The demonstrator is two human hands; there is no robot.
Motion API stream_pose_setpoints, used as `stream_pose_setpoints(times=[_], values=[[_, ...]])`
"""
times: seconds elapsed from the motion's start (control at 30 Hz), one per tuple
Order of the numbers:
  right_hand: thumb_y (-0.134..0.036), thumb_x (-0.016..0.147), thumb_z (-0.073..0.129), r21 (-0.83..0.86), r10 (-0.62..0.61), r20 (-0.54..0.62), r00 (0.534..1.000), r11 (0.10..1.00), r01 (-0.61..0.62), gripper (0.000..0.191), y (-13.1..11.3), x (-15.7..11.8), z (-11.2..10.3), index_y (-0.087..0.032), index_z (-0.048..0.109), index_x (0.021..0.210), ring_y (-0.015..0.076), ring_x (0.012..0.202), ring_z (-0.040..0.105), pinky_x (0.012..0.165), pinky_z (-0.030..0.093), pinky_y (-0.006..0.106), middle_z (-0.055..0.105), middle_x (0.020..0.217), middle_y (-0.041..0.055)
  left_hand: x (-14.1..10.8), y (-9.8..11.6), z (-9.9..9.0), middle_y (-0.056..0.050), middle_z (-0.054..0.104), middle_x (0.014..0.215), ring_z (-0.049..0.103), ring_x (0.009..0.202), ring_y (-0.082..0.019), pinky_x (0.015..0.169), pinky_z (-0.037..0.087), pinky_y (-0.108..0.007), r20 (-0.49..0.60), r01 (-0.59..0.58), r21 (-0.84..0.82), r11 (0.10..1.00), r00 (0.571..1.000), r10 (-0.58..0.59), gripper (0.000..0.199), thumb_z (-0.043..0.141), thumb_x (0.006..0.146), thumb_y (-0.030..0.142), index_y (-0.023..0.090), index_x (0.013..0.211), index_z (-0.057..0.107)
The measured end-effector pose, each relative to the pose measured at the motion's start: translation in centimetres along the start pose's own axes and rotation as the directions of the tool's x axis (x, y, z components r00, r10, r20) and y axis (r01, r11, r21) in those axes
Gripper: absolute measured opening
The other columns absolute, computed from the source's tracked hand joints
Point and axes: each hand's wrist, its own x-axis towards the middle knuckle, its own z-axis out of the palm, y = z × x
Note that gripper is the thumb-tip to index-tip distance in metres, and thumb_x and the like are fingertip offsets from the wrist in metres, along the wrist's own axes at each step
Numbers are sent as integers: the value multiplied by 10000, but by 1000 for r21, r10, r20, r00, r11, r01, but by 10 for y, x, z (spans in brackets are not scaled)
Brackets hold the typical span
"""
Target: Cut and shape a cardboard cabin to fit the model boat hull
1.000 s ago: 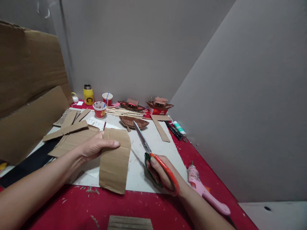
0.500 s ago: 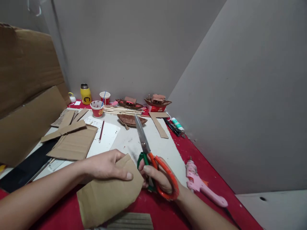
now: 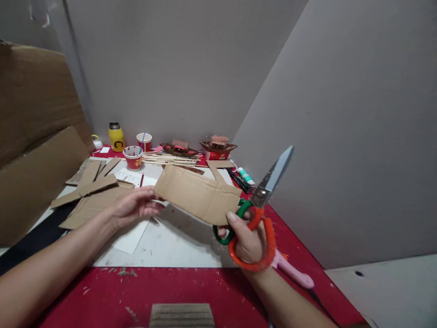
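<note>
My right hand pinches the right end of a cut cardboard piece between thumb and fingers, holding it up above the white board. Scissors with a green and an orange handle also hang in this hand, blades pointing up and to the right, away from the cardboard. At the piece's left end is my left hand, its fingers loosely extended and apart; whether a fingertip touches the edge I cannot tell. Behind the cardboard, a small brown boat shape is mostly hidden.
Cardboard scraps and a pencil lie left. Two model boats, wooden sticks, paper cups and a yellow bottle stand at the back. A pink glue gun lies right, and a ridged cardboard block sits in front.
The cardboard piece has been raised and turned, passing from my left hand's grip to my right. My left hand has opened. The scissors have swung to the right.
</note>
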Motion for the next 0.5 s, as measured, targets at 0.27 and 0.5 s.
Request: stream_pose_setpoints(times=[0.27, 0.5], values=[[-492, 792, 728, -70, 111, 282, 953, 993, -95, 348, 21, -26, 7, -177, 586, 828, 125, 511, 609, 495, 509, 222, 640, 646, 6, -29, -40, 58, -133, 746, 1047, 711, 884, -214, 702, 595, -273, 14, -62, -31, 998, 998, 62, 323, 716, 834, 312, 137, 1104, 690], [-607, 863, 582, -10, 138, 347, 928, 990, -143, 434, 27, -16, -3, -174, 575, 891, 62, 368, 334, 347, 291, 178, 422, 494, -83, -32, 9, 44, -48, 750, 962, 702, 827, -209, 619, 635, -303, -175, -355, -63, 933, 924, 340, 358, 772, 748, 187, 177, 1095, 682]])
